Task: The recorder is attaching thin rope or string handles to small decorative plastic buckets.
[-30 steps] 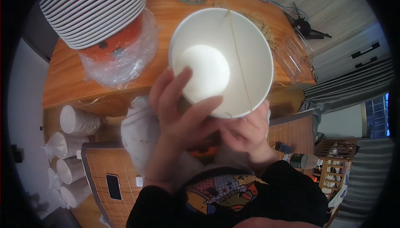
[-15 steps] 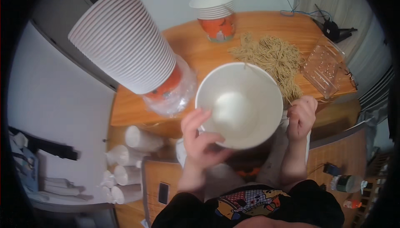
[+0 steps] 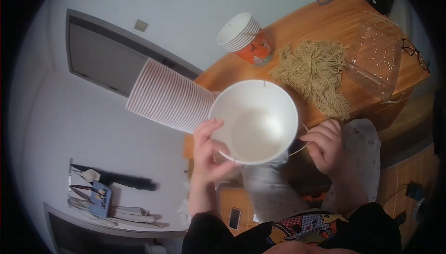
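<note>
A large white paper bucket [image 3: 253,119] is held with its mouth tilted up toward me, and its inside shows no contents. My left hand [image 3: 209,152] grips its left rim, the thumb at the near edge and the fingers along the side. To the right of the bucket, my right hand [image 3: 325,145] is closed in a pinch on a thin tan cord [image 3: 298,150], which curves away from the bucket's near right side. A short end of cord [image 3: 265,84] pokes through the wall by the far rim. Past the bucket lies a tangled heap of tan cords [image 3: 316,70].
A tall stack of nested white buckets [image 3: 169,98] leans at the left. On the wooden table [image 3: 288,26] stand a shorter stack with orange printing [image 3: 246,38] and a clear plastic box [image 3: 376,54] with small white bits. Glasses [image 3: 416,52] lie beside it; a phone [image 3: 235,218] is lower down.
My view has swung, so the table appears tilted and shifted right. The bucket has turned in my left hand. My right hand is lower, and the cord's curve beside the bucket now shows.
</note>
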`<state>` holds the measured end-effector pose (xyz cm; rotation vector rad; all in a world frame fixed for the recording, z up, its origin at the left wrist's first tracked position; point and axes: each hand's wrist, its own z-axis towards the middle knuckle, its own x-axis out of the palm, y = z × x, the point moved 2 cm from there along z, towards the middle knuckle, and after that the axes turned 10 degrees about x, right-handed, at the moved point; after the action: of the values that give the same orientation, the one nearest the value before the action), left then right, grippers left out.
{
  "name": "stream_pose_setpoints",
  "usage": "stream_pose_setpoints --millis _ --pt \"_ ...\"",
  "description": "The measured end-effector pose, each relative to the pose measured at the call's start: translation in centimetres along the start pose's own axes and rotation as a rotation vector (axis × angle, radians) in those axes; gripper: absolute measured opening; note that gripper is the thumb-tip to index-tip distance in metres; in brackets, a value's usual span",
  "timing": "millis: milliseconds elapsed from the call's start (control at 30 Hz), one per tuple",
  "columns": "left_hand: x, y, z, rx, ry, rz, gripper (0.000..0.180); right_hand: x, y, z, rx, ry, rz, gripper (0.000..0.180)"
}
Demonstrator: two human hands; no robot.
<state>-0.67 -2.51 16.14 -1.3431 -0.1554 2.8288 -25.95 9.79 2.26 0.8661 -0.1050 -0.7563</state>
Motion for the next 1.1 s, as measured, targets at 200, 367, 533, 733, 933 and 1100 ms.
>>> stream_pose_setpoints --millis 200,367,533,733,933,1100 --pt "-1.3 2.8 8.5 0.079 0.171 0.194 0.034 -0.2 0.4 -0.5 0.094 0.084 0.104 0.031" --pt "-2.1 5.8 17.5 0.272 0.203 0.462 0.032 -0.7 -1.4 -0.2 0.15 0.087 0.119 0.018" --pt "-0.7 10.9 25.6 0.25 0.192 0.543 0.024 -1.0 -2.7 0.3 0.173 0.015 0.115 0.007" --pt "2.9 16.9 30.9 0.257 0.248 0.686 0.026 -1.4 -3.2 0.2 0.187 0.026 0.124 0.004" --pt "4.8 21.4 29.5 0.12 0.306 0.681 0.029 -1.8 -3.4 0.3 0.193 0.03 0.147 0.005" --pt "4.7 25.1 27.2 -0.061 0.234 0.454 0.037 -2.0 -3.5 0.4 0.194 0.027 0.159 0.005"
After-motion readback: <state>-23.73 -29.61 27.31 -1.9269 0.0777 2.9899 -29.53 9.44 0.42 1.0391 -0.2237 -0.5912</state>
